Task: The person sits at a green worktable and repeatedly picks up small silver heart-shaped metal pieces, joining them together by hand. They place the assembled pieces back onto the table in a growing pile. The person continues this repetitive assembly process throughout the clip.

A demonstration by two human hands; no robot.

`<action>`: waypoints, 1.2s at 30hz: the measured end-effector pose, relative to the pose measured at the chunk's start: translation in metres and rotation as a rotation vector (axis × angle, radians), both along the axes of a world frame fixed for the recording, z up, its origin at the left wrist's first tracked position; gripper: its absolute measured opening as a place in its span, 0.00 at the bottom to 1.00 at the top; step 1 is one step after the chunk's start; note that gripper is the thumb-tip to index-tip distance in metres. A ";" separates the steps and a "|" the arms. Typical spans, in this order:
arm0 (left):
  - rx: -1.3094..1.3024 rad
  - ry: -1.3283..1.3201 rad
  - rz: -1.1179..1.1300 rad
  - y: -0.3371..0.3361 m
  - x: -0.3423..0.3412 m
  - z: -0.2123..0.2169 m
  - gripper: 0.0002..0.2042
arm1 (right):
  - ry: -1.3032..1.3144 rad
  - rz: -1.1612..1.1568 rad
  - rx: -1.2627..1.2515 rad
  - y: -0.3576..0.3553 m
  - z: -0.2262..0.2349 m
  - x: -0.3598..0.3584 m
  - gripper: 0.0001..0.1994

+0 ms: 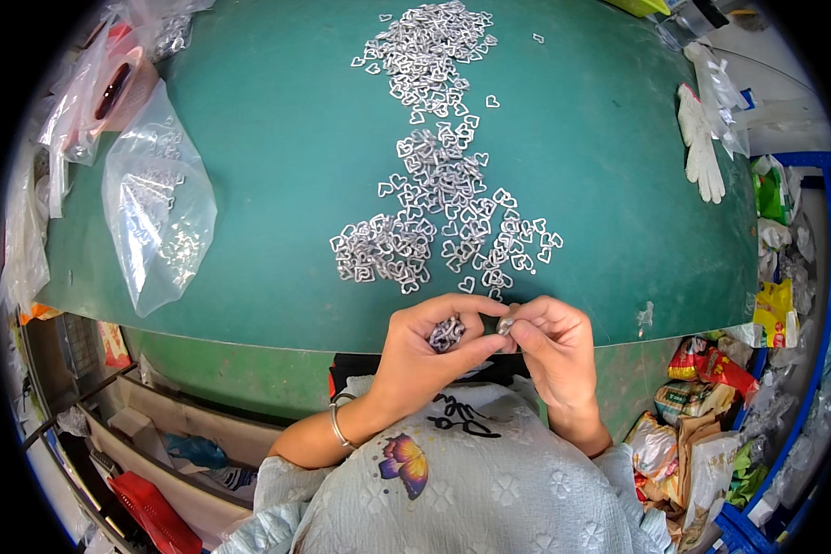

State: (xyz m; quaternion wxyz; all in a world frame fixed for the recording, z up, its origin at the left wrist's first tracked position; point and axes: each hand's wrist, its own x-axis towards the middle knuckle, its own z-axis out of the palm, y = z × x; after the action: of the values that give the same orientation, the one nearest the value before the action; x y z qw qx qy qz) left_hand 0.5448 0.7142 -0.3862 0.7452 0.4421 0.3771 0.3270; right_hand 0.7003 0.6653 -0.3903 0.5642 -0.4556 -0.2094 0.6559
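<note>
My left hand [425,343] is curled round a bunch of small heart-shaped metal rings [446,334], just off the near edge of the green table [277,166]. Its thumb and forefinger reach toward my right hand [556,349]. Between the right thumb and forefinger is a small silvery piece [505,325], pinched; it looks like one of the heart rings, though fingers partly cover it. Beyond my hands lie loose heart rings in a near-left pile [383,249], a middle pile [443,171] and a far pile [434,46], with scattered ones to the right.
A clear plastic bag [162,203] with small metal pieces lies on the table's left, beside a pink basket [125,88]. A white glove [702,148] rests at the right edge. Packages [702,397] and a blue frame [817,360] stand right; a red container [152,512] is lower left.
</note>
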 end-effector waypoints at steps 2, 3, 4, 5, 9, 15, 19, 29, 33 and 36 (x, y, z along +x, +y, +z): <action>-0.008 -0.005 -0.007 0.000 0.000 0.001 0.11 | 0.042 0.024 -0.021 0.000 -0.001 0.002 0.03; -0.012 -0.009 -0.012 0.000 0.000 0.000 0.11 | 0.055 0.040 -0.026 0.000 -0.001 0.003 0.03; 0.013 -0.040 -0.016 0.001 0.001 -0.001 0.11 | 0.071 0.054 -0.032 0.000 -0.002 0.003 0.03; 0.037 -0.072 -0.020 0.001 0.002 -0.003 0.11 | 0.087 0.068 -0.039 0.000 -0.002 0.004 0.03; -0.107 -0.114 -0.017 0.001 -0.001 -0.006 0.09 | -0.158 0.079 -0.038 0.002 -0.001 0.007 0.04; -0.348 -0.400 0.100 0.003 -0.005 -0.009 0.12 | -1.218 0.010 0.304 0.020 -0.008 0.013 0.15; -0.399 -0.457 0.183 0.002 -0.005 -0.010 0.12 | -1.492 0.066 0.423 0.023 -0.018 0.004 0.13; -0.422 -0.242 0.115 0.001 -0.005 -0.014 0.12 | -1.352 -0.160 0.378 0.024 -0.019 0.010 0.06; -0.262 -0.083 0.078 0.000 -0.004 -0.013 0.05 | -0.823 -0.232 0.259 0.016 -0.015 0.008 0.05; -0.032 -0.002 0.070 0.000 0.000 -0.012 0.09 | -0.323 -0.189 0.162 0.009 -0.012 0.004 0.03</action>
State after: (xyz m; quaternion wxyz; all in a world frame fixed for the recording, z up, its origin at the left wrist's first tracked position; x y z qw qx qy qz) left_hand 0.5450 0.7138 -0.3979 0.7405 0.4166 0.3969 0.3472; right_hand 0.7041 0.6745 -0.4025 0.6171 -0.5255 -0.3058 0.4995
